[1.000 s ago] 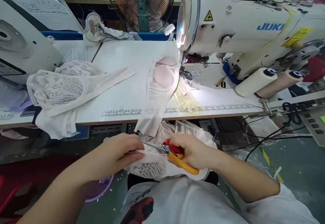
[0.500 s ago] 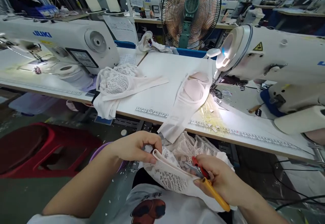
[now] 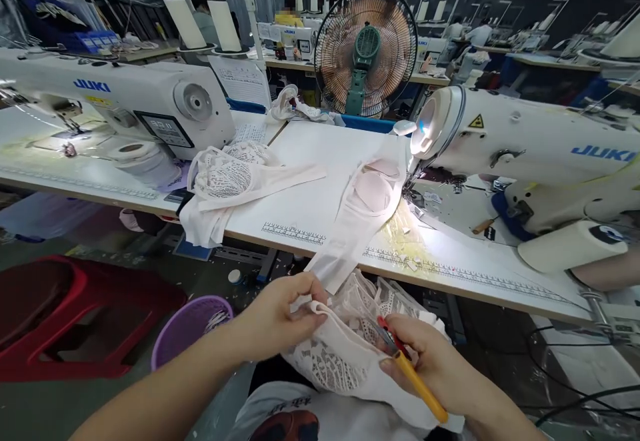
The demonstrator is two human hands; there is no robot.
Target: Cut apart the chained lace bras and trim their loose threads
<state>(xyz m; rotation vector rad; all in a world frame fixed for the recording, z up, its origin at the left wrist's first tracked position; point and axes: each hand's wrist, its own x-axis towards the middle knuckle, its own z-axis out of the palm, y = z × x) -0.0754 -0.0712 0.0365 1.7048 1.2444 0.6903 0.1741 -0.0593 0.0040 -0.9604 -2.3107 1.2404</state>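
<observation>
My left hand (image 3: 285,317) pinches the edge of a white lace bra (image 3: 335,361) above my lap. In my right hand (image 3: 430,354) is a pair of scissors (image 3: 417,384) with an orange-yellow handle and a red part, its metal blades angled up and left against the garment. The right fingers also touch the fabric. Another bra (image 3: 373,191) lies on the table below the right machine's head, its band hanging over the front edge towards the lace in my lap. More white lace bras (image 3: 225,177) are piled at the table's left part.
White sewing machines stand left (image 3: 150,97) and right (image 3: 525,127) on the white table (image 3: 305,154). A fan (image 3: 367,51) is behind it. Lower left are a red stool (image 3: 100,321) and a purple bin (image 3: 165,334). A thread cone (image 3: 570,247) lies at the right. People sit further back.
The view has tilted up and shifted slightly, showing more of the purple bin and the ceiling lights. Both hands keep their holds, with the scissors still at the lace garment.
</observation>
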